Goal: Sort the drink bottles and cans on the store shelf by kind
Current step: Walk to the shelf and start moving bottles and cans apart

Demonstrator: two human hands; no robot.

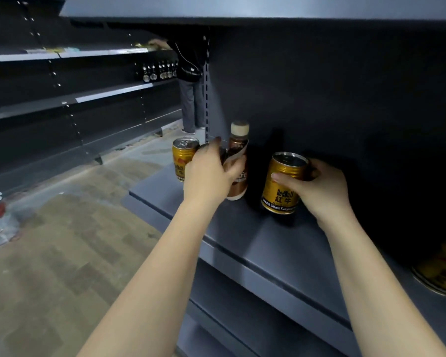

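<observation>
A brown coffee bottle (238, 140) with a cream cap stands near the left end of the grey shelf (255, 243). My left hand (207, 173) grips it round the middle. Left of it, at the shelf's end, stands a gold Red Bull can (182, 157), partly hidden by my hand. To the right of the bottle, my right hand (317, 188) grips a second gold Red Bull can (283, 184), tilted slightly. Another gold can (439, 269) is at the far right edge, blurred and cut off.
The shelf's dark back wall and the shelf board above enclose the space. Across the aisle to the left run empty dark shelves, one with several dark bottles (160, 72). A person (191, 81) stands further down the aisle. The wooden floor lies below left.
</observation>
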